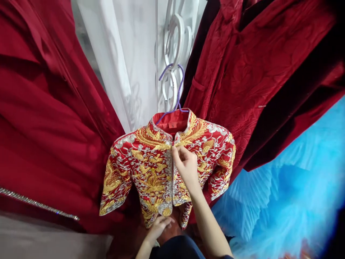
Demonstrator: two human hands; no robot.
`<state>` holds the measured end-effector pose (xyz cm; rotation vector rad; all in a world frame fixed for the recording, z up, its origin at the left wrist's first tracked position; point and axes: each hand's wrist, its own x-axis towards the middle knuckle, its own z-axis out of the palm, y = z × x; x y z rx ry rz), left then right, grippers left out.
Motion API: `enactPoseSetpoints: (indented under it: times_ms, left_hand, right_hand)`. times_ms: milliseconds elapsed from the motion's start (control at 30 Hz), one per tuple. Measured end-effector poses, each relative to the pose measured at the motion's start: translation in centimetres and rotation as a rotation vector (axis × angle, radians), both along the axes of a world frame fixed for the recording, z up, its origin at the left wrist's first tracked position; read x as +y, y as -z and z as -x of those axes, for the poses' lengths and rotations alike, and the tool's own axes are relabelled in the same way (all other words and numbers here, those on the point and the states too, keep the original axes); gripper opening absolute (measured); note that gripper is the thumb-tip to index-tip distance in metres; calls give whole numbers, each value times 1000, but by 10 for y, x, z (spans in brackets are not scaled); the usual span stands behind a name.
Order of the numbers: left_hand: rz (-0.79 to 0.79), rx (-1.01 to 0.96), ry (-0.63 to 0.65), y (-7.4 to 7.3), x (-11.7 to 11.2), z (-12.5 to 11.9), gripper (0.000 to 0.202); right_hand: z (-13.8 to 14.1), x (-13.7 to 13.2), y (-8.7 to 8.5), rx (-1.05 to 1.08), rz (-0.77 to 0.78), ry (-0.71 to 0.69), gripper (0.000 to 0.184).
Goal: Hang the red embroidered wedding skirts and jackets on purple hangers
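Observation:
A small red jacket point(151, 169) with gold and silver embroidery hangs on a purple hanger point(176, 97) hooked on a white metal grille point(175, 46). My right hand point(185, 167) pinches the jacket's front edge just below the collar, fingers closed on the fabric. My left hand point(159, 226) holds the jacket's bottom hem at the front opening, fingers curled round it.
Dark red garments hang close on both sides: a smooth red gown point(45, 118) with a silver trim on the left, a crinkled red coat point(256, 79) on the right. A white sheer curtain point(126, 61) hangs behind. Blue tulle point(285, 194) fills the lower right.

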<state>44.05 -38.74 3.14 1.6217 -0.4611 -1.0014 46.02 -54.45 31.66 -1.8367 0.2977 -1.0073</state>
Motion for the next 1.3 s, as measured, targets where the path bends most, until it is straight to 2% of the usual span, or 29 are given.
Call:
enactPoseSetpoints:
  times_ms: [67,100,167,233,300,333,400,433,500,567,600,633,700,767,867,933,1000,1100,1233,1300]
  left_hand:
    - [-19,32,97,-25,21,-17,52]
    - [-15,27,113,-43,34,-26,49]
    - [9,-99,39,-88,62,-47,43]
    - [26,-300,-153,-139,85,-69,38]
    - [106,-527,-460,-187,96,-94,34]
    - [188,-643,-649,-206,96,-108,32]
    - [346,-867,-896,-232,87,-136,36]
    - [385,-941,-924,-240,79,-149,41]
    - [376,-988,-854,-244,64,-172,43]
    - [317,-959,-707,-239,55,-188,46]
    - [279,-954,-672,-236,53,-192,48]
    - [241,-970,-678,-233,54,-195,49]
    - [160,-1072,-802,-232,59,-197,47]
    - [91,-1229,-951,-240,65,-195,43]
    - [88,-1419,-1069,-265,68,-187,38]
    - [123,-1462,-1036,-280,67,-180,35]
    - [139,-1429,-936,-287,68,-173,36]
    - [150,-1233,-798,-282,73,-171,40]
    - [268,-878,-696,-261,81,-179,50]
    - [295,-739,-675,-252,83,-185,60]
  right_hand:
    - [9,-14,3,76,199,53,44]
    - [15,-23,2,85,272,70,44]
    - [31,-47,1,25,362,174,41]
    - [48,-76,0,-116,371,439,34]
    - [62,-107,4,-250,368,777,27]
    - [68,-121,8,-254,374,885,28]
    - [75,-143,22,-172,378,907,37]
    - [77,-150,29,-89,371,860,43]
    - [82,-156,44,84,311,705,49]
    - [88,-155,55,186,255,595,47]
    - [91,-152,57,197,258,582,46]
    - [95,-149,58,190,289,600,45]
    - [103,-145,53,165,392,697,44]
    - [108,-146,43,117,444,786,44]
    - [110,-154,29,0,352,854,46]
    - [109,-162,26,-24,249,835,50]
    - [109,-169,31,24,186,760,53]
    - [112,-175,53,101,141,640,59]
    - [123,-175,100,191,-4,412,53]
    - [131,-175,120,239,-58,371,56]
